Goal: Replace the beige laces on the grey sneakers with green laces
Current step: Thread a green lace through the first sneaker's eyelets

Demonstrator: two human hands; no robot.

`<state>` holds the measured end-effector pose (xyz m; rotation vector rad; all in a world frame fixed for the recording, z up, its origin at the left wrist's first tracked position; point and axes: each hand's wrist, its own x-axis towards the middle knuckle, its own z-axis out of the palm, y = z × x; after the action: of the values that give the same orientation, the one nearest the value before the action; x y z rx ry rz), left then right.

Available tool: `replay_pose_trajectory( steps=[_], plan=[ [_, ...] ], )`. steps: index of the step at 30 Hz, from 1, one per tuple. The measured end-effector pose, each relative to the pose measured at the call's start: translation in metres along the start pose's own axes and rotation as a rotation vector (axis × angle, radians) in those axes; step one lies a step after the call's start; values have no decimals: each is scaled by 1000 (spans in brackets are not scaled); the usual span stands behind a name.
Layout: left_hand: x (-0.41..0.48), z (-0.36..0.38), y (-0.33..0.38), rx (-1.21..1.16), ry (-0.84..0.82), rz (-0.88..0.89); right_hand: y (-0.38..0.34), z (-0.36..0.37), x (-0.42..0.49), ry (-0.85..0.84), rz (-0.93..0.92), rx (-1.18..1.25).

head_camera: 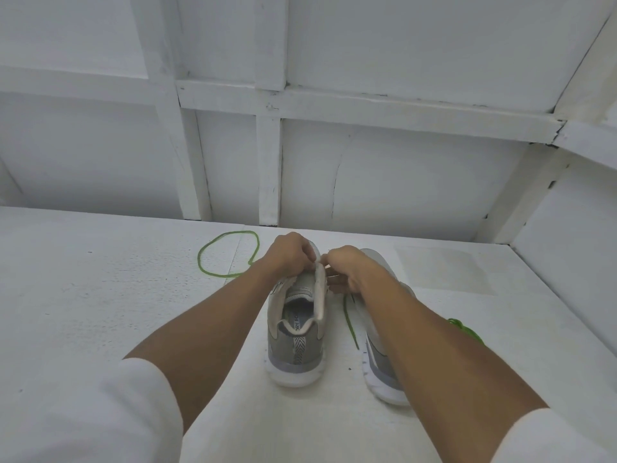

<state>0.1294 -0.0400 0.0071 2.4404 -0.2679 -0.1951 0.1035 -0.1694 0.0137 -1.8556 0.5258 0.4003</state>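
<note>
On the white table (100,295) filling my feed stand 2 grey sneakers, heels toward the camera; the left sneaker (295,329) sits centre, the right sneaker (375,359) just beside it, partly behind the right forearm; the left hand (293,253) curls over the left sneaker's forepart, gripping its upper; the right hand (347,267) has fingers curled at that shoe's right eyelet edge, though I cannot tell what they pinch; 1 green lace (227,252) lies looped beside the left hand; a green strand (349,320) trails between the shoes; a green bundle (465,329) lies right of the right forearm.
</note>
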Motion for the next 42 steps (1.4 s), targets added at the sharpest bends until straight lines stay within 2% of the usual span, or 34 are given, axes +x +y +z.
replay_pose_trajectory(
  steps=[3, 6, 7, 9, 10, 11, 12, 14, 15, 16, 17, 18, 19, 20, 21, 23, 26, 27, 28, 31, 32, 33, 34, 35, 37, 39, 40, 42],
  plan=[
    [-4, -5, -1, 8, 58, -13, 3, 5, 9, 59, -31, -37],
    [-13, -14, -1, 76, 233, -106, -3, 0, 12, 124, -122, -136],
    [-16, -16, -3, 86, 236, -149, -9, -5, 11, 159, -176, -232],
    [-23, -19, -10, 68, 124, -251, -26, -21, 9, 272, -309, -373],
    [-27, -19, -15, 13, 72, -302, -36, -29, 6, 336, -384, -310],
    [-29, -19, -20, -86, 43, -347, -49, -39, 0, 378, -452, -129],
    [-32, -17, -25, -214, 32, -385, -62, -49, -8, 381, -498, 208],
    [-37, -15, -32, -476, 60, -435, -81, -67, -30, 267, -517, 960],
    [-39, -12, -35, -573, 81, -450, -83, -72, -38, 241, -557, 1045],
    [-41, -10, -36, -652, 97, -466, -81, -71, -41, 289, -621, 858],
    [-43, -8, -38, -717, 108, -480, -75, -66, -40, 362, -709, 488],
    [-45, -7, -38, -772, 115, -492, -62, -56, -34, 417, -800, 11],
    [-45, -5, -39, -815, 122, -501, -46, -44, -27, 369, -853, -428],
    [-46, -4, -39, -846, 124, -509, -30, -33, -19, 272, -832, -768],
    [-47, -3, -40, -862, 127, -513, -15, -23, -12, 203, -781, -994],
    [-47, -3, -39, -866, 139, -510, -1, -11, -8, 211, -713, -1161],
    [-46, -1, -40, -873, 146, -504, -2, -10, -10, 280, -695, -1202],
    [-46, 0, -40, -881, 148, -504, -8, -14, -11, 322, -710, -1098],
    [-46, 0, -40, -890, 151, -504, -16, -21, -10, 377, -698, -858],
    [-46, 2, -43, -914, 163, -500, -60, -51, -16, 426, -507, 374],
    [-46, 3, -44, -915, 161, -498, -69, -60, -20, 425, -487, 635],
    [-46, 4, -45, -915, 159, -496, -71, -64, -24, 437, -500, 671],
    [-46, 5, -46, -914, 157, -496, -70, -63, -25, 455, -553, 529],
    [-46, 5, -46, -915, 157, -494, -65, -58, -25, 463, -642, 260],
    [-46, 6, -48, -913, 165, -488, -41, -39, -22, 327, -797, -443],
    [-46, 6, -48, -911, 164, -486, -16, -23, -12, 201, -751, -977],
    [-45, 6, -49, -912, 165, -490, -9, -18, -9, 196, -715, -1107],
    [-45, 6, -50, -912, 169, -495, -3, -12, -6, 232, -681, -1162]
  ],
)
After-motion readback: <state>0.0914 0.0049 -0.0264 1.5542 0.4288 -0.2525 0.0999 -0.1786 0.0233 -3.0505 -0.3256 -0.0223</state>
